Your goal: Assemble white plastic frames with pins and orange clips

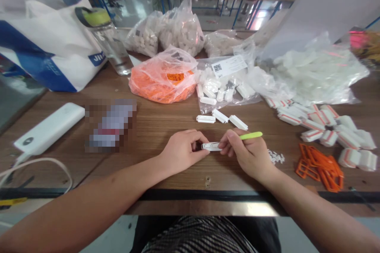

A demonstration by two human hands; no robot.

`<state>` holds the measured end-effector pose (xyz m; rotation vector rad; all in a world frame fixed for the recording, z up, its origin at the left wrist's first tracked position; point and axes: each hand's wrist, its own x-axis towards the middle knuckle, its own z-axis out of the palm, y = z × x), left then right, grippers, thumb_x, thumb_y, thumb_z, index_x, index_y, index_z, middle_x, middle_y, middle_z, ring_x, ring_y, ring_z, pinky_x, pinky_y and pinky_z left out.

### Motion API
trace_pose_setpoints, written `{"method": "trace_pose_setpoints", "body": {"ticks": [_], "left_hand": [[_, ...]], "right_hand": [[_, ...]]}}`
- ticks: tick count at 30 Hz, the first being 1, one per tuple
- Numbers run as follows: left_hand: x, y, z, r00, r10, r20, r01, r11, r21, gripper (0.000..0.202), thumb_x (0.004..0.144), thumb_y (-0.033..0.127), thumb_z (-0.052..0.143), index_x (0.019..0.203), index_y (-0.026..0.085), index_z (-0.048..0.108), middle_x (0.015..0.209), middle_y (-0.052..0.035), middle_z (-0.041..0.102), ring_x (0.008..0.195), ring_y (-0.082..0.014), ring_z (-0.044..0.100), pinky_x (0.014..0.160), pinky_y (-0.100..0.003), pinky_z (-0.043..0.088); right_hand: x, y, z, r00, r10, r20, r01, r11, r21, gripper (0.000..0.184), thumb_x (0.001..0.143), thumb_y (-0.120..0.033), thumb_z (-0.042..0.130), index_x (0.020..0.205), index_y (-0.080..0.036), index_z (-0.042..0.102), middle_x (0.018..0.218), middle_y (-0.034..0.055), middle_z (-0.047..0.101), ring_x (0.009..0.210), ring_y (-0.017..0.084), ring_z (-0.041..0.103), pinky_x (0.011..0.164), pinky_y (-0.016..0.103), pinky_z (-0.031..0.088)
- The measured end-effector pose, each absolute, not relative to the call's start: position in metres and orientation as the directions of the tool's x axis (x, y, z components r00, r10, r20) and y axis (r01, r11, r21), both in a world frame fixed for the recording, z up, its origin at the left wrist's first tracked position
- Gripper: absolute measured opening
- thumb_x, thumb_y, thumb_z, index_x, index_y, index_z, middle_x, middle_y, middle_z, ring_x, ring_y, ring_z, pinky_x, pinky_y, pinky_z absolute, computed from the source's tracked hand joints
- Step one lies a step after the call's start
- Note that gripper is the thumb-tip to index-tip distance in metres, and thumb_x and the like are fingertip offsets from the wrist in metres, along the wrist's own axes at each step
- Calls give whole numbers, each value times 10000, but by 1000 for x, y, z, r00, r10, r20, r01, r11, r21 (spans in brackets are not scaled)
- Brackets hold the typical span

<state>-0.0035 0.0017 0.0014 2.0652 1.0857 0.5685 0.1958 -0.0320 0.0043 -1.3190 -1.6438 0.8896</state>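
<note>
My left hand (182, 148) pinches one end of a small white plastic housing (211, 147) with a row of tiny holes, low over the table. In my right hand (251, 154) is a slim tool with a lime-green handle (251, 135). Its thin dark tip reaches the top of the housing; the tip's exact kind is too small to tell. Just beyond my hands lie three similar white housings (206, 119). Tiny white parts (276, 157) are scattered beside my right wrist, partly hidden by it.
Orange frames (320, 166) and white pieces with orange edging (314, 120) lie at right. Behind are an orange-filled bag (162, 77), a bag of white housings (227, 83) and a bottle (111, 43). At left are a white power bank (50, 128) with cable and a blurred-out object (113, 124).
</note>
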Motion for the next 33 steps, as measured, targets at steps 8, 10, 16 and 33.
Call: {"method": "trace_pose_setpoints", "body": {"ticks": [8, 10, 16, 33], "left_hand": [[-1, 1, -1, 523, 852, 23, 553, -360, 751, 94, 770, 269, 695, 845, 211, 693, 638, 43, 548, 574, -111, 500, 571, -245, 380], [-1, 2, 0, 523, 852, 30, 543, -360, 759, 88, 764, 253, 699, 840, 208, 696, 632, 44, 542, 566, -107, 495, 575, -246, 383], [-3, 2, 2, 538, 842, 31, 521, -361, 774, 102, 761, 236, 703, 856, 201, 702, 633, 43, 542, 561, -103, 490, 582, -247, 386], [-3, 2, 1, 545, 837, 52, 520, -385, 763, 108, 757, 230, 712, 858, 193, 703, 629, 45, 535, 549, -96, 480, 584, -242, 378]], "right_hand": [[193, -38, 14, -312, 872, 376, 614, 487, -621, 333, 959, -248, 401, 680, -212, 580, 596, 16, 629, 531, 126, 585, 525, 281, 443], [195, -38, 10, -268, 878, 396, 588, 475, -655, 325, 962, -237, 407, 700, -209, 597, 595, 10, 635, 540, 123, 600, 542, 276, 458], [202, -37, -2, -77, 949, 306, 446, 307, -841, 344, 981, -279, 417, 731, -191, 635, 617, 7, 660, 537, 106, 631, 530, 249, 491], [198, -32, -4, -47, 985, 166, 319, 172, -932, 392, 982, -363, 419, 703, -177, 621, 619, 22, 663, 480, 89, 617, 416, 198, 463]]}}
